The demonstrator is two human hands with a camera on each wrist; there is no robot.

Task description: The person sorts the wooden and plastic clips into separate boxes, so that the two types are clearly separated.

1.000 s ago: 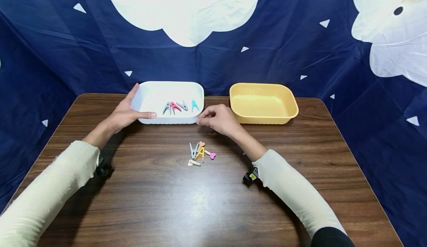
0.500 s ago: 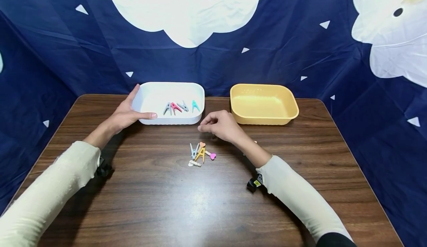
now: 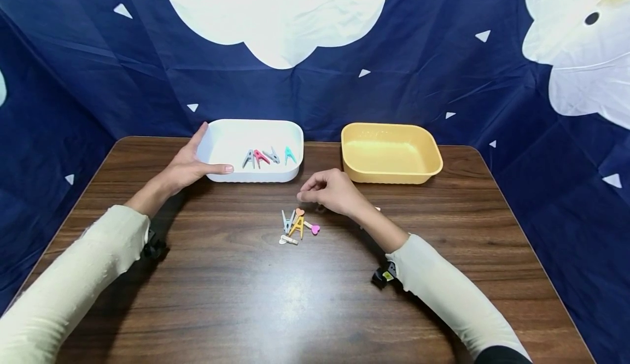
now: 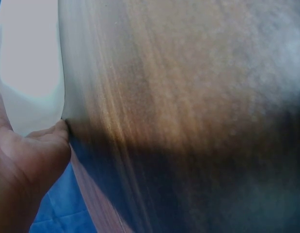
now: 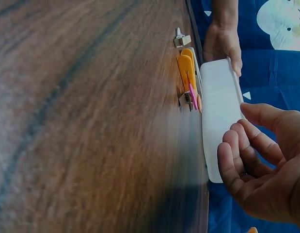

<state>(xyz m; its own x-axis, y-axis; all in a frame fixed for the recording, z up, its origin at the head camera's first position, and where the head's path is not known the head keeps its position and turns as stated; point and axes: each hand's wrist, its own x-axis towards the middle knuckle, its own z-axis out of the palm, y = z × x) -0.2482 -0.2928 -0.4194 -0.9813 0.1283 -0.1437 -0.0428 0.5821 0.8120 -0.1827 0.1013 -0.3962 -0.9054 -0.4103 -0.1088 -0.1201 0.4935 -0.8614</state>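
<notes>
The left hand [image 3: 184,170] is gripping the white tray [image 3: 261,177] while the right hand [image 3: 336,192], fingers loosely curled and seemingly empty, is hovering over the table [image 3: 211,287] beside 5 clothespins [image 3: 300,222], whose crowding (some seem to be overlapping) could be making any pinch drag neighbours.

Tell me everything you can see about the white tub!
The white tub is a shallow, rounded rectangle that looks like plastic. It sits upright near the back of the wooden table, left of the yellow tub. The left hand holds its left end, thumb along the front rim. Inside lie two grey clips, a red clip and a turquoise clip.
</notes>
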